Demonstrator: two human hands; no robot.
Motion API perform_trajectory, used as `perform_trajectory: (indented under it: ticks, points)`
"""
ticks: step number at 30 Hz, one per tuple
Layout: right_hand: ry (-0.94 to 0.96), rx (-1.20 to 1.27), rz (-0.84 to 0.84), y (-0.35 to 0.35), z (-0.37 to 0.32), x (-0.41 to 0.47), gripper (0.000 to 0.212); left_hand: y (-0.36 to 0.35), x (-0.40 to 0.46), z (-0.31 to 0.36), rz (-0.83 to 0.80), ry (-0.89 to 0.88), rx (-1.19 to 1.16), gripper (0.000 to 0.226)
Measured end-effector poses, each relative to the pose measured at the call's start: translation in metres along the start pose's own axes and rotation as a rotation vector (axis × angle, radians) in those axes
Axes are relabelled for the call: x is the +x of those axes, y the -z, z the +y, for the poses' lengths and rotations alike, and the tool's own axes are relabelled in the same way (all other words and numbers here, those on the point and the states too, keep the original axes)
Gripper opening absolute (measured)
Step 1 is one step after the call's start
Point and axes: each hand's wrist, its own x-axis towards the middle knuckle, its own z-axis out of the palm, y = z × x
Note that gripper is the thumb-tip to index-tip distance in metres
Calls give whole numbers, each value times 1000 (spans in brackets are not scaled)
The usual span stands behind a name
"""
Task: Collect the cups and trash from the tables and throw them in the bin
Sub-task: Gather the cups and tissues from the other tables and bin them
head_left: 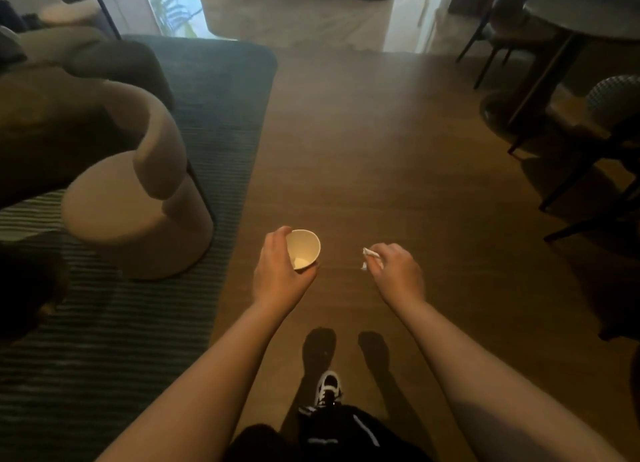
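Observation:
My left hand [277,271] grips a white paper cup [304,248] from the side, its mouth facing up toward me; a small pale scrap lies inside at the bottom. My right hand [398,271] pinches a crumpled white tissue [369,257] between curled fingers. Both hands are held out in front of me above a wooden floor. No bin is in view.
A beige round chair [138,212] stands on a dark green striped rug [221,122] at the left. At the right are a round table [585,18] and dark chairs [588,142]. Wooden floor [381,132] stretches ahead to a bright doorway. My shoe [329,387] shows below.

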Motion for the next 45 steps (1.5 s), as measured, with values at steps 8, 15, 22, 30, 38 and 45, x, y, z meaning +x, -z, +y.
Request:
perform_trajectory:
  ticks: [8, 15, 22, 30, 38, 45]
  points:
    - [24, 29, 3, 11, 5, 172, 20, -42, 156, 34, 29, -17, 3, 78]
    - [39, 26, -1, -6, 26, 327, 20, -106, 300, 35, 9, 8, 0, 77]
    - [3, 9, -24, -17, 36, 533, 20, -171, 501, 39, -14, 27, -31, 77]
    - [-71, 3, -36, -4, 48, 717, 21, -222, 696, 74, -64, -5, -25, 79]
    - [-59, 50, -26, -12, 81, 929, 21, -308, 882, 101, -34, -9, -43, 78]
    - [10, 37, -70, 12, 109, 1126, 20, -379, 1059, 148, 1, 48, -18, 81]
